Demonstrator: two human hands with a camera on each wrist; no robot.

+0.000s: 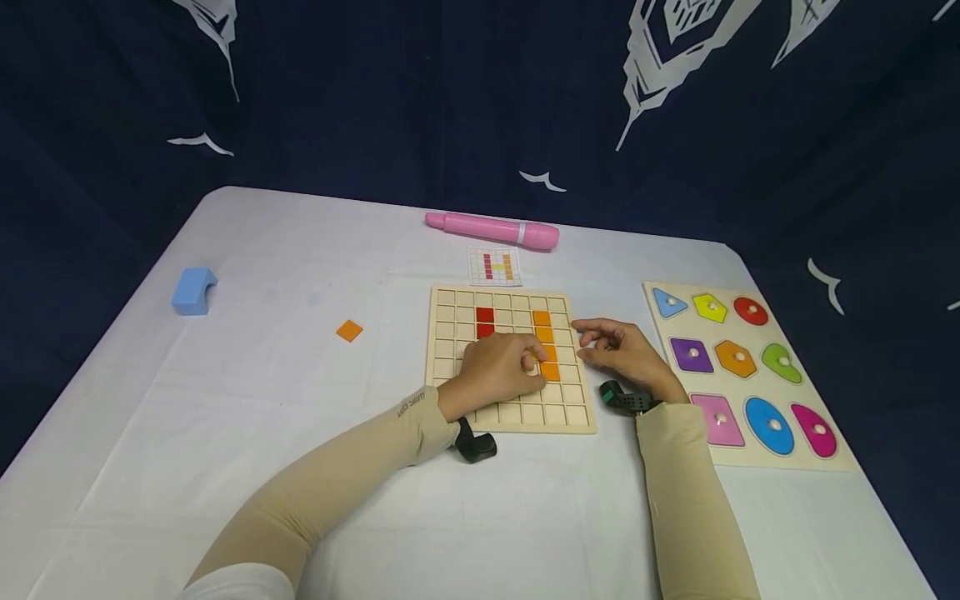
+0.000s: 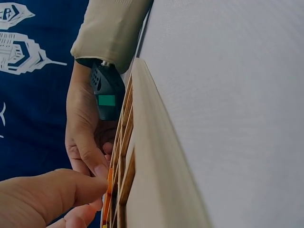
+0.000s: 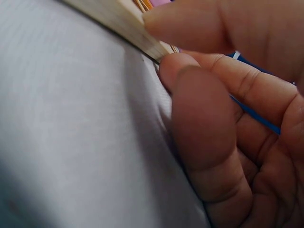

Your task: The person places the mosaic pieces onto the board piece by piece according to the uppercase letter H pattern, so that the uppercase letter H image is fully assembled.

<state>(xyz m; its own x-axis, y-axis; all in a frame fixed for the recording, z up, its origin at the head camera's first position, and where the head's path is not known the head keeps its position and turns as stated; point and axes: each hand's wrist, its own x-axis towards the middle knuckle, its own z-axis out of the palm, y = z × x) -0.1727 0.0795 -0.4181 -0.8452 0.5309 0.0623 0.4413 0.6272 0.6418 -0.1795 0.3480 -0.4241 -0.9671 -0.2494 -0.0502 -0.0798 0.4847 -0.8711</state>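
A wooden grid board lies flat with square tiles in its cells. Red tiles form a column on the left, partly covered by my left hand, and orange tiles form one on the right. A bit of yellow shows beside the orange column. My left hand reaches over the board with bent fingers, thumb and index apart. Its thumb is at an orange tile in the left wrist view. My right hand rests its thumb and fingertips against the board's right edge.
A loose orange tile lies left of the board, a blue arch block farther left. Behind the board are a small pattern card and a pink marker. A knobbed shape puzzle lies at right.
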